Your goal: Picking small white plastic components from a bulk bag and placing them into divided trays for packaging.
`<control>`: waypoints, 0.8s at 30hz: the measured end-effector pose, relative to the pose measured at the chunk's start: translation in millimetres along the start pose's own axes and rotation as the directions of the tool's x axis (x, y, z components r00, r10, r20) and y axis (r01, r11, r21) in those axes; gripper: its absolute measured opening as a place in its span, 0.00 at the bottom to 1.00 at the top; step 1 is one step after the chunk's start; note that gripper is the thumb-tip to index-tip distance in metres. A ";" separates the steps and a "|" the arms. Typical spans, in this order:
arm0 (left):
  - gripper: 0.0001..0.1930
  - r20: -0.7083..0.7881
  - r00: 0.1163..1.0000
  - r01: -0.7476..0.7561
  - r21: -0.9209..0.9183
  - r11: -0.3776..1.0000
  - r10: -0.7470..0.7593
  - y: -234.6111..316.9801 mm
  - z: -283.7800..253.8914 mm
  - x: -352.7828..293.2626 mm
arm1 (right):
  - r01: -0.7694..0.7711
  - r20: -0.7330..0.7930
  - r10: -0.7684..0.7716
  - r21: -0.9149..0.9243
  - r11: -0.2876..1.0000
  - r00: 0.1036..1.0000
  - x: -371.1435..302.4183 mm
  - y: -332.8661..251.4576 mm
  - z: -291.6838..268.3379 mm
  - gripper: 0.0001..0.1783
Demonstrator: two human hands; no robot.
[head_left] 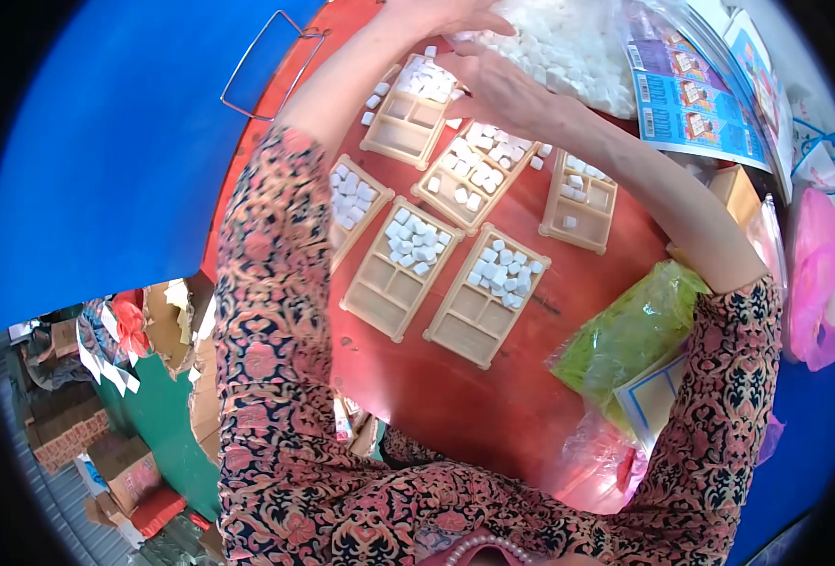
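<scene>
My left hand [450, 13] reaches in at the top edge, fingers stretched out beside a clear plastic bag [568, 47] full of small white cube-shaped pieces. Just below it, my right hand [502, 90] hovers over the far trays, its fingers extended and thumb apart. Under its fingertips lies the far-left beige divided tray [403, 137], white pieces heaped in its far compartment. A middle tray [474, 203], partly behind my right hand, has pieces in several compartments. Two nearer trays [380, 283] [469, 321] hold pieces only in their far compartments.
Another tray [578, 212] lies at right; one at left [347, 212] is partly behind my sleeve. Loose pieces [370, 102] lie on the red table [493, 396]. Printed blue sheets [701, 113], a green plastic bag [625, 321] and a pink bag [818, 283] line the right side.
</scene>
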State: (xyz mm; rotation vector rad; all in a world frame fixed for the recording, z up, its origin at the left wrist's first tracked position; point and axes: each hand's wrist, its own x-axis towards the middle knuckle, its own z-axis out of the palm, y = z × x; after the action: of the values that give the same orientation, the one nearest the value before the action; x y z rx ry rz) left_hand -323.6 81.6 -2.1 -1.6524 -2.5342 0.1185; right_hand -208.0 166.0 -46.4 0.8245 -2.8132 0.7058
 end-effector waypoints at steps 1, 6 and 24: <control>0.26 0.011 1.000 0.010 0.013 1.000 -0.010 -6.3 -6.4 -12.0 | 0.021 -0.065 -0.020 0.006 1.000 0.998 7.7 -3.5 4.2 0.21; 0.12 -0.480 0.876 -0.141 -0.352 0.925 -0.050 -23.7 -16.8 -69.1 | -0.034 -0.189 0.065 0.161 0.986 0.980 18.7 13.8 18.2 0.18; 0.08 -0.133 0.930 0.238 -0.488 0.840 -0.341 8.3 28.5 -139.6 | -0.045 -0.207 0.083 0.182 0.982 0.975 19.7 15.5 -1.9 0.03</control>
State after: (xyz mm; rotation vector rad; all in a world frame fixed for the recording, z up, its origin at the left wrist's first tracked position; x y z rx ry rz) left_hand -264.3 -42.9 -38.8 -1.2717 -2.7372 -0.7121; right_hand -233.0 168.9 -46.2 0.6407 -2.6223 1.0012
